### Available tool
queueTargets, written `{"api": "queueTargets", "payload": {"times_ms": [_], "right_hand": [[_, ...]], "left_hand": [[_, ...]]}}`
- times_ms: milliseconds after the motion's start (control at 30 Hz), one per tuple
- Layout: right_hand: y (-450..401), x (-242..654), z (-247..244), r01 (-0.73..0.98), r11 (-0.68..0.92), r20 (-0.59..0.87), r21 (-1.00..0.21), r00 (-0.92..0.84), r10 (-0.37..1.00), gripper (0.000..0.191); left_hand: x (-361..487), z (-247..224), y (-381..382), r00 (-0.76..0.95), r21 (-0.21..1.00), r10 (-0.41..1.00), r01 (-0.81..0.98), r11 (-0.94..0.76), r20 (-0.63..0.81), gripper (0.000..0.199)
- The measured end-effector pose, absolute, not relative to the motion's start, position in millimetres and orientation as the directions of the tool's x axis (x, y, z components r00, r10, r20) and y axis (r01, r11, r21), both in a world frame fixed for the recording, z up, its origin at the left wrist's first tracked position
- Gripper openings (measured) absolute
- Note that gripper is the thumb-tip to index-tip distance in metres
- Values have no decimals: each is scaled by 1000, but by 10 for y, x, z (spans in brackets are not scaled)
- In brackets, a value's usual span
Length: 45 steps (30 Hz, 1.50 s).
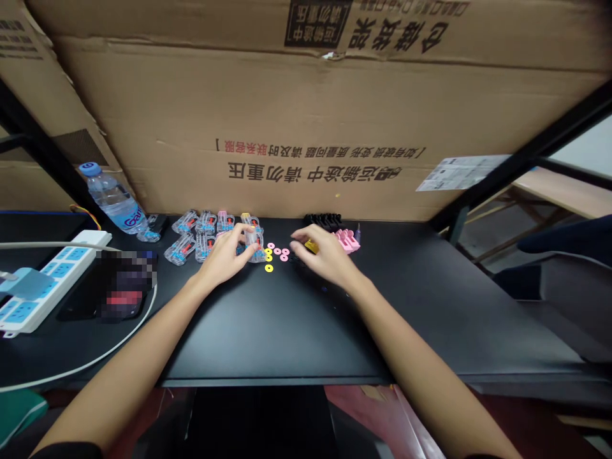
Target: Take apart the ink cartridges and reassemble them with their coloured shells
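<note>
My left hand (224, 256), nearer the yellow rings (269, 255), grips a clear case (255, 240); whether my right hand (327, 254) grasps anything, I can't tell.

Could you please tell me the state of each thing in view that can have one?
Left hand: closed on a clear case.
Clear case: held between thumb and fingers.
Other clear cases: grouped in rows.
Right hand: fingers bent, grip unclear.
Yellow rings: loose, lying flat.
Pink rings: loose, lying flat.
Pink parts: side by side.
Black parts: in a row.
Water bottle: capped.
Power strip: blue adapter apparently plugged in.
</note>
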State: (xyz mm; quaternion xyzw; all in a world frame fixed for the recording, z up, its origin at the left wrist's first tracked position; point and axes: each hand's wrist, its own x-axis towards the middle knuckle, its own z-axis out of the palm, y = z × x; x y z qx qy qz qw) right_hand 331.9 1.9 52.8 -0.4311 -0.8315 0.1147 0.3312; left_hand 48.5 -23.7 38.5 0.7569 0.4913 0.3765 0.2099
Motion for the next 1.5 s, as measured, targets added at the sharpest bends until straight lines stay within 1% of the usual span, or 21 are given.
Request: {"api": "queueTargets", "payload": {"times_ms": [67, 100, 167, 233, 300, 433, 500, 567, 667, 733, 800, 867, 967, 1033, 1133, 1300, 1400, 1500], "right_hand": [[-54, 3160, 407, 584, 697, 401, -415, -571, 717, 39], [-85, 3093, 345, 575, 723, 369, -384, -622, 691, 47], [-123, 2991, 233, 581, 747, 291, -323, -690, 663, 55], [-131, 2939, 153, 600, 754, 224, -267, -723, 654, 57], [-119, 2930, 108, 613, 759, 188, -219, -737, 650, 57], [-94, 2988, 93, 634, 756, 200, -163, -729, 655, 57], [-89, 3018, 99, 656, 738, 211, -160, -707, 675, 56], [-81, 3029, 104, 670, 722, 218, -176, -688, 692, 56], [-54, 3020, 112, 669, 709, 253, -224, -663, 705, 57], [-28, 3017, 116, 676, 690, 289, -258, -628, 723, 57], [-5, 3028, 115, 681, 675, 310, -283, -601, 736, 55], [8, 3050, 106, 665, 689, 303, -289, -619, 725, 53], [18, 3078, 75, 630, 727, 267, -273, -677, 686, 48], [27, 3078, 46, 638, 725, 265, -259, -675, 689, 47], [48, 3052, 3, 668, 698, 307, -258, -629, 714, 48], [16, 3016, -22, 684, 677, 428, -270, -545, 721, 47], [-77, 3089, -33, 679, 685, 486, -264, -519, 703, 46], [-182, 3218, -58, 697, 669, 490, -257, -503, 712, 47]], "left_hand": [[454, 368, -217, 232, 670, 907, 614, -417, 352, 22], [440, 356, -207, 229, 669, 910, 621, -409, 345, 21], [418, 326, -189, 217, 666, 919, 637, -388, 328, 20], [408, 302, -179, 210, 653, 926, 661, -371, 314, 20], [410, 293, -181, 199, 625, 929, 694, -357, 310, 20], [423, 317, -209, 179, 560, 927, 753, -345, 330, 21], [426, 336, -223, 213, 502, 913, 780, -373, 347, 20], [427, 351, -233, 262, 419, 891, 809, -413, 372, 19], [428, 361, -252, 317, 309, 856, 834, -457, 409, 24], [426, 359, -269, 381, 267, 828, 818, -510, 411, 31], [412, 347, -284, 464, 240, 799, 785, -571, 383, 37], [382, 323, -286, 506, 222, 789, 774, -594, 348, 39], [318, 277, -260, 489, 208, 808, 797, -567, 327, 42], [292, 249, -237, 470, 206, 820, 811, -547, 326, 44], [329, 221, -241, 442, 197, 825, 826, -528, 353, 45], [528, 195, -425, 398, 130, 792, 853, -505, 464, 46], [537, 159, -585, 394, 113, 791, 861, -495, 468, 47], [429, 110, -704, 323, 142, 825, 892, -429, 465, 53]]}}
